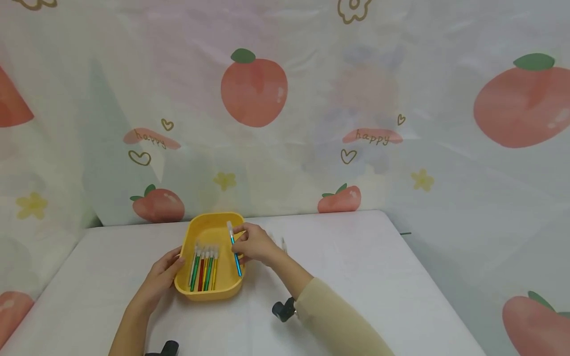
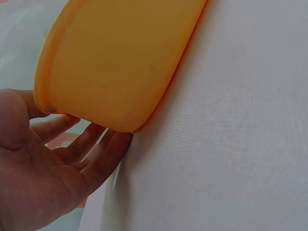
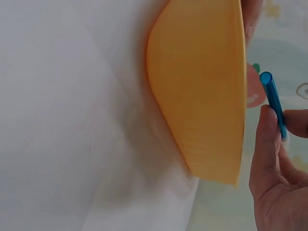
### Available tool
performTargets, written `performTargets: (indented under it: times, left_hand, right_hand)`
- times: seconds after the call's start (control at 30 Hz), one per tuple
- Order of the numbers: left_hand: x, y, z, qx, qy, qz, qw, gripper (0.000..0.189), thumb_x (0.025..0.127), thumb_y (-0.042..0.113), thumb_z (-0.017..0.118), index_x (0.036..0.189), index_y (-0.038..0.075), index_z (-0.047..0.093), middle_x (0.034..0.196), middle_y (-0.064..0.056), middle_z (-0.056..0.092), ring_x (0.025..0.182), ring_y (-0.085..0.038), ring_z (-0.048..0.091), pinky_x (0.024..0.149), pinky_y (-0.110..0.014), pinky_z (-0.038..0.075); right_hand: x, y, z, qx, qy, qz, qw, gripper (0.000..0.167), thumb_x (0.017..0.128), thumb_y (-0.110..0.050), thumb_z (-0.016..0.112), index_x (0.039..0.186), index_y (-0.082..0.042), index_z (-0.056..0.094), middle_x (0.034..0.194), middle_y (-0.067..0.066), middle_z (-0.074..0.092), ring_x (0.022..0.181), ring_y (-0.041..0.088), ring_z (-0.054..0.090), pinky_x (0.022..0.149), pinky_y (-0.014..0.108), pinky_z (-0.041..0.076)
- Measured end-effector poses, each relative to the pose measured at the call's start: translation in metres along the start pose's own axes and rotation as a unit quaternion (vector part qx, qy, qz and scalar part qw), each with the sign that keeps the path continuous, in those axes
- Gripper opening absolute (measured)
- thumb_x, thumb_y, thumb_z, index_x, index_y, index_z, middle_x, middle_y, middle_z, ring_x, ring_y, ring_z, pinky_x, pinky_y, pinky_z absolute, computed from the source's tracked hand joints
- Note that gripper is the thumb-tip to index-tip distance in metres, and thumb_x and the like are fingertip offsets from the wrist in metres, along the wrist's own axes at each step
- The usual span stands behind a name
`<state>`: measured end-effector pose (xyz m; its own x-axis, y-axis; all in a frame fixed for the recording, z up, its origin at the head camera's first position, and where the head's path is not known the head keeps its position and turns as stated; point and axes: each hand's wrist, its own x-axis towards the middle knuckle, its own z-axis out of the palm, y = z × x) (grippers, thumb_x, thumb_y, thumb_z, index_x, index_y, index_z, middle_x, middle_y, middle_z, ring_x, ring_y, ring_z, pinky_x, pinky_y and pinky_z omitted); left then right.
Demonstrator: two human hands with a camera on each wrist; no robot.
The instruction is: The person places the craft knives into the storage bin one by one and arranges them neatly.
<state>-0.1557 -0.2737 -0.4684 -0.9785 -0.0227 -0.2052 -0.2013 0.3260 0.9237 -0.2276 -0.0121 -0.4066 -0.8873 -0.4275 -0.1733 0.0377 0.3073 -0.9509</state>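
My right hand (image 1: pixel 256 243) pinches a pen (image 1: pixel 237 257) with a shiny blue barrel and a pale cap between thumb and fingers, above the right side of a yellow tray (image 1: pixel 209 296). In the right wrist view the blue pen (image 3: pixel 272 94) is tilted beside the tray's rim (image 3: pixel 239 96). My left hand (image 1: pixel 162 274) holds the tray's left edge, its fingers (image 2: pixel 108 154) against the outer wall. Several pens (image 1: pixel 204 269) in green, red and yellow, with clear caps, lie side by side in the tray's left half.
Near my right wrist, pale pen ends (image 1: pixel 283 244) show on the white table (image 1: pixel 356 277), mostly hidden by the arm. Black wrist devices (image 1: pixel 283 310) sit by the forearms. A fruit-print curtain (image 1: pixel 285 163) hangs behind the table.
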Motion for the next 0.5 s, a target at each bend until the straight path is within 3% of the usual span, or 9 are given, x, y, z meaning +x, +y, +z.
performTargets:
  times: [0.5]
  left_hand:
    - [-0.001,0.000,-0.002,0.000,-0.006,0.010,0.9999,0.062,0.108,0.037,0.041,0.158,0.006,0.022,0.158,-0.024,0.030,0.141,-0.038,0.040,0.111,-0.048,0.042]
  right_hand:
    - [0.009,-0.001,0.018,0.016,0.028,-0.003,0.9995,0.049,0.084,0.001,0.069,0.131,-0.005,0.056,0.090,0.007,0.067,0.074,0.018,0.068,0.065,0.040,0.062]
